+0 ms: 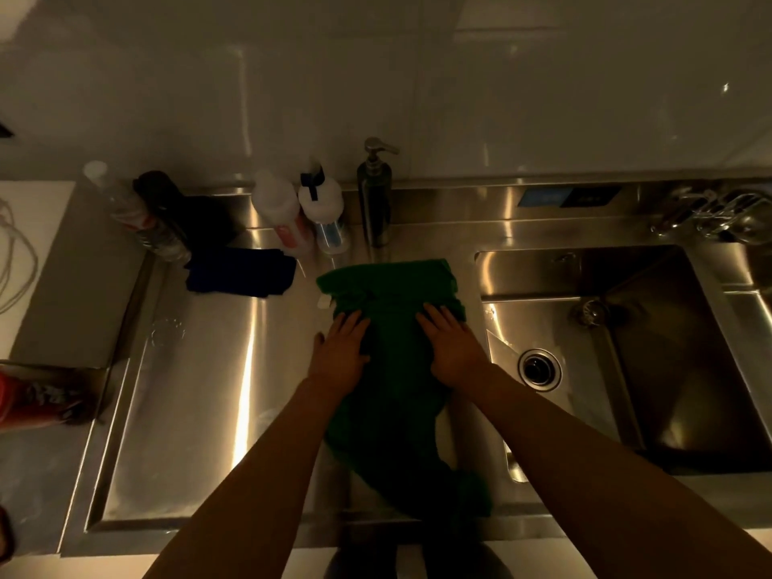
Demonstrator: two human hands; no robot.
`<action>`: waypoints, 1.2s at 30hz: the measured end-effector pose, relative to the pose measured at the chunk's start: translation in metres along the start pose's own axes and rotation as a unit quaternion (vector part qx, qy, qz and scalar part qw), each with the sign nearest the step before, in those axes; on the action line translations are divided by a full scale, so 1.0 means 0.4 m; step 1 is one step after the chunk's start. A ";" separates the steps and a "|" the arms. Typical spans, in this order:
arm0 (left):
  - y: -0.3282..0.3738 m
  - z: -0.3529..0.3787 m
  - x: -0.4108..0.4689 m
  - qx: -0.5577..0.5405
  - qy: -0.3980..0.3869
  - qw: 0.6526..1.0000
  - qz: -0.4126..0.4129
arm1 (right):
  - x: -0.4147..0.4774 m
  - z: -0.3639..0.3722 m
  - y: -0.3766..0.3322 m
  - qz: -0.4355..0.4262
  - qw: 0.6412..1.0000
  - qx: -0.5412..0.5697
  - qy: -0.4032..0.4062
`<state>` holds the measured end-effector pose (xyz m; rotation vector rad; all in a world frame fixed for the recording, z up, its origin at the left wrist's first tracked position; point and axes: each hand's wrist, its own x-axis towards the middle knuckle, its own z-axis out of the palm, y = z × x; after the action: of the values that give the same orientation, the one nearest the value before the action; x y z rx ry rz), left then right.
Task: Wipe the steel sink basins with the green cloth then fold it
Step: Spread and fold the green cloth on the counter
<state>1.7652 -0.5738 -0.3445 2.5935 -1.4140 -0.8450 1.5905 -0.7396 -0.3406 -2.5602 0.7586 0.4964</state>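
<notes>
The green cloth [397, 369] lies on the steel bench [209, 390], just left of the sink basin [651, 348]. It forms a long rumpled strip, not yet a neat fold, so I judge the wiping done and the folding under way. Its long axis runs from the back wall toward me, with the near end skewed right at the front edge. My left hand [340, 348] and right hand [453, 344] press flat on its far half, fingers straight, gripping nothing

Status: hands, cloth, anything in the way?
Left hand and right hand flat on green cloth. Cloth spread on counter beside basin. Bottles behind, none on it.
</notes>
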 end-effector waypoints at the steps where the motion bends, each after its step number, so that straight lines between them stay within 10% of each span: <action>1: -0.001 0.004 -0.003 0.001 0.002 1.000 -0.003 | 0.004 0.001 0.000 -0.003 1.000 -0.007 -0.002; 15: 0.068 0.147 -0.393 -0.094 -0.008 0.983 0.157 | -0.380 0.215 -0.096 -0.133 0.977 0.122 0.116; 19: 0.093 0.210 -0.469 -0.007 -0.076 0.986 0.148 | -0.494 0.252 -0.083 -0.094 0.985 0.135 0.054; 26: 0.096 0.194 -0.458 -0.020 0.032 0.996 0.085 | -0.524 0.199 -0.062 -0.080 0.990 0.120 -0.010; 36: 0.192 0.117 -0.472 -0.307 0.034 0.950 0.043 | -0.441 0.093 -0.183 -0.111 0.957 0.239 0.126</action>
<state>1.6035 -0.4588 -0.2789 2.0520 -1.0188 -0.9798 1.4860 -0.5902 -0.2723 -2.2272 0.5759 -0.0842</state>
